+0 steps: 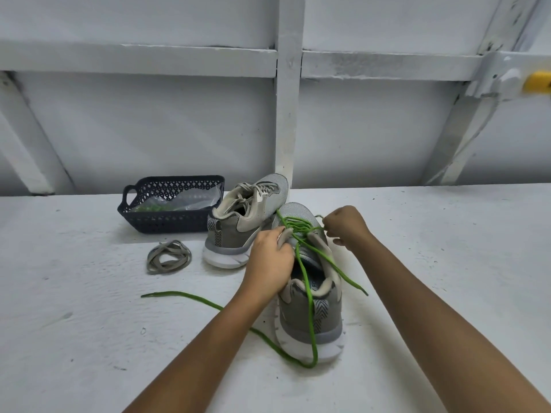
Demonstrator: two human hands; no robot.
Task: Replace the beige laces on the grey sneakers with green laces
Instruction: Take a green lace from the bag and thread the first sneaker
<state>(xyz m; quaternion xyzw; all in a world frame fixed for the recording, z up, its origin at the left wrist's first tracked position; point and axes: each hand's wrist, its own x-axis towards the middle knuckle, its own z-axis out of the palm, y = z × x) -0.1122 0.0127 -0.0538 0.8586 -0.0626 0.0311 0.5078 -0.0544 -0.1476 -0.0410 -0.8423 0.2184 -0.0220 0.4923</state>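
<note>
Left hand grips the eyelet flap of the near grey mesh sneaker, fingers curled. Right hand, clenched, pinches the partly threaded thin green lace. This shoe stands mid-counter. Second grey sneaker, beige-laced, coiled beige lace and dark perforated plastic basket sit toward the far edge of the white counter. White framed wall behind.

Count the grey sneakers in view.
2. The near grey mesh sneaker, held by the left hand, carries the green cord lace the right hand pinches; the far grey mesh sneaker, beige-laced, stands beside the dark plastic basket.
</note>
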